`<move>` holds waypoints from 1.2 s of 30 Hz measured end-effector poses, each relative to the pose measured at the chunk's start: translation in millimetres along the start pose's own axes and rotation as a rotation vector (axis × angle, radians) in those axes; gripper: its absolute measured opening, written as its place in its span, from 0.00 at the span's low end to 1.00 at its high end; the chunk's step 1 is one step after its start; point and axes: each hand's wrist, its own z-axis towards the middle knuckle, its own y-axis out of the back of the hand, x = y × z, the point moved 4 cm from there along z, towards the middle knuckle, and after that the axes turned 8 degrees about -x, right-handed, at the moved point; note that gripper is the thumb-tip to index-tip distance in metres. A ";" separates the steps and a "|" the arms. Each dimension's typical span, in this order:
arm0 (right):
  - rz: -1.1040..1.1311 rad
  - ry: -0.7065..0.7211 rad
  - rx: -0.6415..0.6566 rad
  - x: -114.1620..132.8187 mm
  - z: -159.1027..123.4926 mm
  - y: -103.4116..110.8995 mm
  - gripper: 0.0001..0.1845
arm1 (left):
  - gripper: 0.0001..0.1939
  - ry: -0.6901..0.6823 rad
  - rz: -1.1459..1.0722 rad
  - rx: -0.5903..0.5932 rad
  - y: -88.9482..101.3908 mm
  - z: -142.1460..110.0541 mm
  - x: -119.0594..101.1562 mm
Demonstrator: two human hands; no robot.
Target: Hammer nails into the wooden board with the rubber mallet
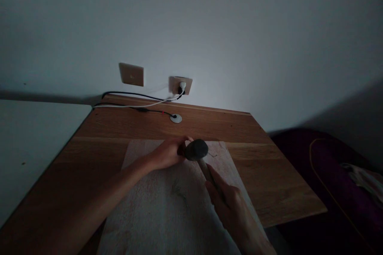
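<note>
A mallet (pixel 196 150) with a thick dark head and a wooden handle is in my right hand (pixel 226 199), whose fingers wrap round the handle. The head hangs over the far part of a pale, whitish board (pixel 161 207). Just left of the mallet head is my left hand (pixel 170 152), low over the board with its fingers drawn together. The mallet head partly covers those fingertips, so what they hold is hidden. To the right of the head a thin line (pixel 213 154) shows on the board; I cannot tell whether it is a nail or a mark.
The board lies on a wooden desk (pixel 281 191) against a wall. Black and white cables (pixel 134 105) run from a wall socket (pixel 182 85) past a round cable grommet (pixel 176 118). A white panel (pixel 36 147) borders the left; purple fabric (pixel 323 167) lies beyond the right edge.
</note>
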 end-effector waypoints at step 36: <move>-0.001 0.005 -0.053 -15.1 0.5 -8.4 0.41 | 0.36 0.053 0.220 0.016 -1.9 -1.9 3.8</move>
